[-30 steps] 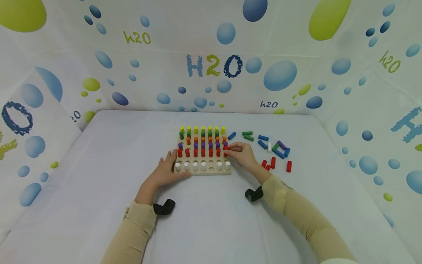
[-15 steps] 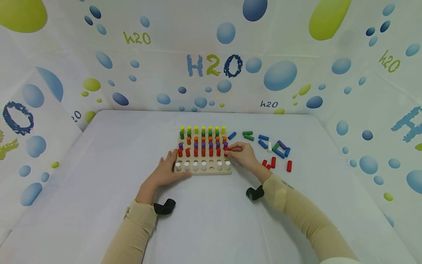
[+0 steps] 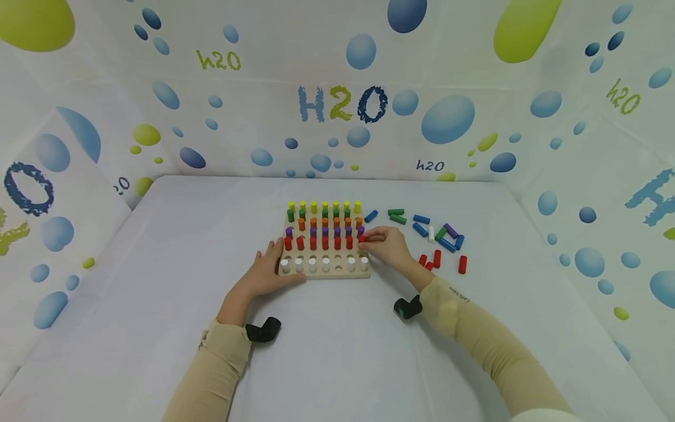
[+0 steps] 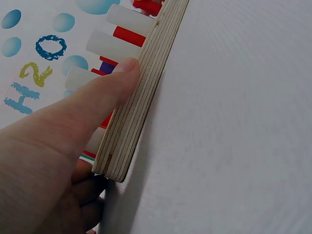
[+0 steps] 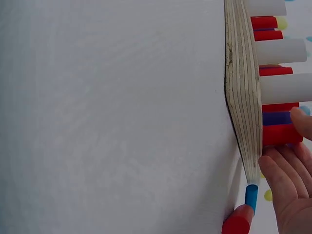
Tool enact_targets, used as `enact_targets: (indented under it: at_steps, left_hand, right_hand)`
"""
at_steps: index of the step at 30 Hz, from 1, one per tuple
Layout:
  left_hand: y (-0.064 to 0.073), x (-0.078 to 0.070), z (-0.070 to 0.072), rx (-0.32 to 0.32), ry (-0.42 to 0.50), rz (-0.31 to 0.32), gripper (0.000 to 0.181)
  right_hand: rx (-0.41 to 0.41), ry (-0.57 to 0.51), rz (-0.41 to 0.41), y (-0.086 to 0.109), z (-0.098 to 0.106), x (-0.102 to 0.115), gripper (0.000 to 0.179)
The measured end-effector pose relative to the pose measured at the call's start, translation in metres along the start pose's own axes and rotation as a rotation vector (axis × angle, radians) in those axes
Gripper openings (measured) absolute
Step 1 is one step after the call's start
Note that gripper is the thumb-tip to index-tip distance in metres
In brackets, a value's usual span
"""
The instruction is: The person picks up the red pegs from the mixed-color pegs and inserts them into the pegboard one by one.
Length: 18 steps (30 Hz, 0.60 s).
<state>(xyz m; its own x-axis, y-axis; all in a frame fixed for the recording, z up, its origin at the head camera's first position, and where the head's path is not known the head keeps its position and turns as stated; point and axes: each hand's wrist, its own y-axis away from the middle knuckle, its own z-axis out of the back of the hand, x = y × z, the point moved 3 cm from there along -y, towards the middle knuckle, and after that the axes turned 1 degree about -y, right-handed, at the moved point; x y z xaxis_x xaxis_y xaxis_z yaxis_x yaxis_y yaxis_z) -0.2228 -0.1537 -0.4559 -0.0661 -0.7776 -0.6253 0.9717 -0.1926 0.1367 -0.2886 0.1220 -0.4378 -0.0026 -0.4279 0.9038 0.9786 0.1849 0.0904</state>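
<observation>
A wooden pegboard [image 3: 332, 277] lies on the table, with rows of yellow, green, orange, purple, red and white pegs standing in it. My left hand [image 3: 263, 276] holds its near left corner. In the left wrist view the thumb [image 4: 102, 95] presses on the board's front edge, and the other fingers are partly hidden beyond the corner. With thumb and fingers, my right hand [image 3: 389, 249] pinches a red peg [image 5: 282, 134] at the right end of the red row. That peg stands upright against the board, beside a white peg [image 3: 364, 264].
Loose pegs lie to the right of the board: several blue pegs [image 3: 421, 219], green pegs [image 3: 398, 220], a purple peg [image 3: 450, 231], a white peg [image 3: 431, 234] and several red pegs [image 3: 462, 264]. A printed cloth [image 3: 263, 58] hangs behind the white-covered table [image 3: 337, 351].
</observation>
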Motion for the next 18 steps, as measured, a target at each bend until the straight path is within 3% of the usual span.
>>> enact_targets:
  at_steps: [5, 12, 18]
  left_hand:
    - [-0.001, 0.002, -0.001, -0.003, 0.0, -0.004, 0.111]
    - [-0.001, 0.003, -0.001, -0.003, 0.002, -0.001, 0.112]
    - [-0.001, 0.001, -0.001, 0.0, -0.003, -0.003, 0.112]
  right_hand:
    - [0.023, -0.024, -0.003, 0.003, 0.005, -0.001, 0.031]
    - [0.035, -0.056, 0.078, 0.005, 0.016, -0.001, 0.03]
    - [0.018, -0.054, 0.022, 0.005, 0.025, -0.006, 0.033]
